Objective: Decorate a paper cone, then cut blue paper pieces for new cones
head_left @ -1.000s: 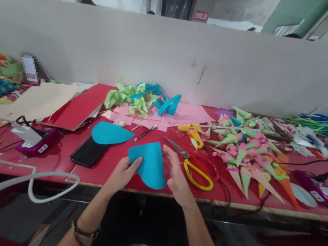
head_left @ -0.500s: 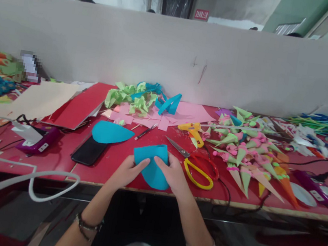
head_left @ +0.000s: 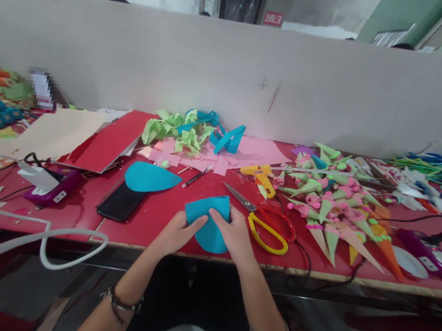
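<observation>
Between my two hands is a piece of blue paper [head_left: 213, 235], its upper part folded or curled over and its lower edge rounded. My left hand [head_left: 178, 231] grips its left side, thumb on top. On the right side, my right hand [head_left: 236, 233] pinches it the same way, thumb pressed on the front; the fingers behind the paper are hidden. Beyond my left hand, a blue paper teardrop [head_left: 151, 178] lies partly over a black phone [head_left: 120, 203]. Scissors [head_left: 269, 233] with red and yellow handles rest to the right of my right hand.
A yellow glue gun [head_left: 259, 177] lies behind the scissors. Many small paper cones [head_left: 331, 204] are heaped at right. Green paper scraps [head_left: 176, 131] and pink paper [head_left: 262, 155] lie at the back, below a grey partition [head_left: 178, 65]. Purple power strips [head_left: 55, 189] stand at both sides.
Both hands have shifted slightly to the right with the blue paper. My left hand has moved inward, and its thumb now covers more of the paper.
</observation>
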Available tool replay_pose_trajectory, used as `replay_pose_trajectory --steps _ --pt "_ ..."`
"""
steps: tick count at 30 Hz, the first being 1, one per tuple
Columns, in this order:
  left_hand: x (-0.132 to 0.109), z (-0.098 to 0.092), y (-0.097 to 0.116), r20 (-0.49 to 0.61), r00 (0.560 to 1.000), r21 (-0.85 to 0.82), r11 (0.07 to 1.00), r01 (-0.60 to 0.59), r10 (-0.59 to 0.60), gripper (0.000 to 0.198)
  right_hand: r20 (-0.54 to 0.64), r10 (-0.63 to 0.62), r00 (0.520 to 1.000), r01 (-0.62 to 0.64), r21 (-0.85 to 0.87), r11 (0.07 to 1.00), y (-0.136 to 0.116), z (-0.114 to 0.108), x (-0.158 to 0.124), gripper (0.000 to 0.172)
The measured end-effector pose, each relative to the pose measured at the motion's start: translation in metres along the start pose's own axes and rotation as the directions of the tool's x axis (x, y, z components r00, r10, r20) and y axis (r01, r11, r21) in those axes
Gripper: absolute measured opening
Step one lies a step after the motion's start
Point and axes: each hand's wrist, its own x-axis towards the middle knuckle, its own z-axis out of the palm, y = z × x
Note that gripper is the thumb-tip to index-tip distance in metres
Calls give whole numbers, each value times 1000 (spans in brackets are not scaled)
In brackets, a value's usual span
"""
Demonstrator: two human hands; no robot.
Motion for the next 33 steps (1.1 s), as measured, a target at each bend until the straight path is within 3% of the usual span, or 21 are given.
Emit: replay_pose_trajectory --steps 19,33 --pt "-2 0 -3 -58 998 54 998 42 -39 34 32 -6 999 6 -16 1000 2 2 -2 26" --pt "-7 5 -2 -107 986 -27 992 126 -129 40 18 -11 1000 12 -43 999 -3 -6 0 32"
